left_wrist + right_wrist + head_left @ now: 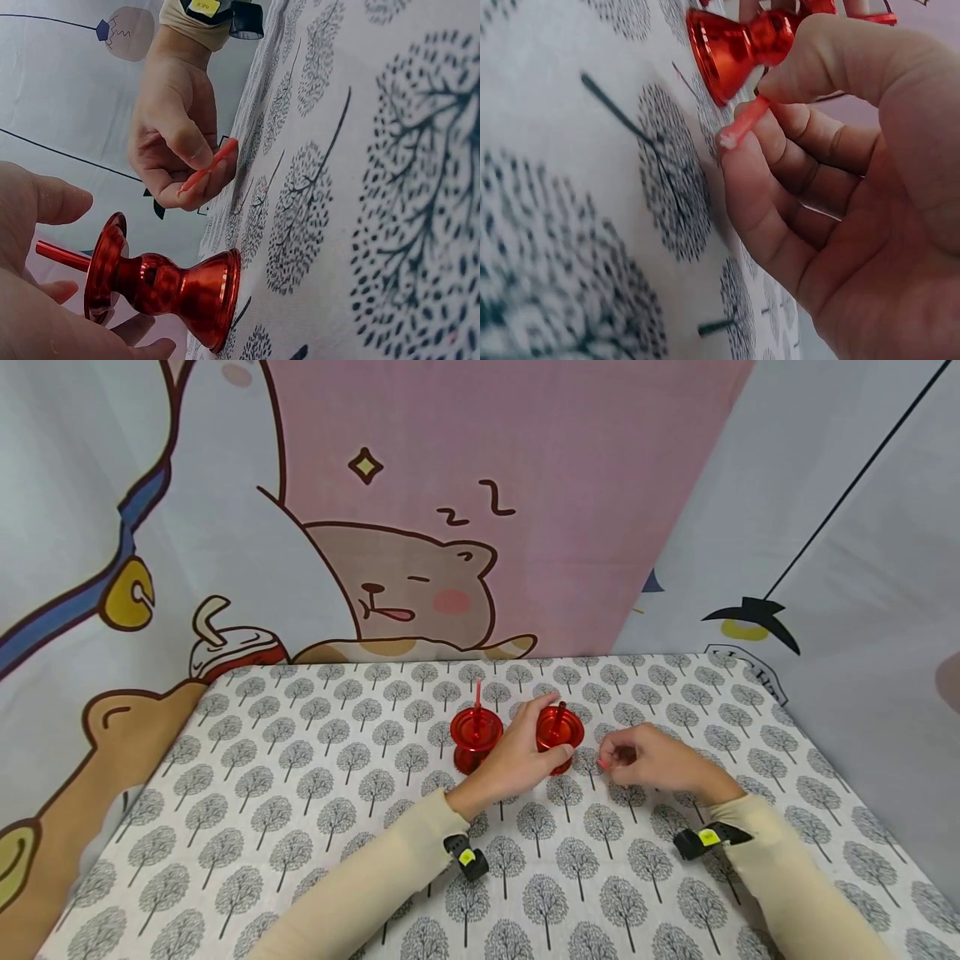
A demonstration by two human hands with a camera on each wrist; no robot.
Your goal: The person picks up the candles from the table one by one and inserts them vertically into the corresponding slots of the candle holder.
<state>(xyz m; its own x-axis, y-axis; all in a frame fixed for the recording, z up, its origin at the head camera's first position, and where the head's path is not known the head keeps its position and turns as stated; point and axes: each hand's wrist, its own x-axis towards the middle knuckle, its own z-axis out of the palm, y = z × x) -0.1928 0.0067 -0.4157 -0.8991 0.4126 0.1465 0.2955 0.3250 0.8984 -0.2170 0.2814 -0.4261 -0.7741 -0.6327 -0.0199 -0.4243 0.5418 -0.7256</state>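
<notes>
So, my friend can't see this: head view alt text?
A right hand pinches a small pinkish stick; the left hand is around a shiny red stand. Further left on tree-print cloth, a second stand holds a slim upright stick.

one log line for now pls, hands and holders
left hand: at right holder, grip unclear | right hand: pinches loose candle | left holder: upright, standing candle in it | right holder: upright

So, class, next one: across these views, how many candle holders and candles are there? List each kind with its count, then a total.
Red metallic candle holders: 2
Slender candles: 2 (one standing, one pinched in the right hand)
Total: 4
</notes>
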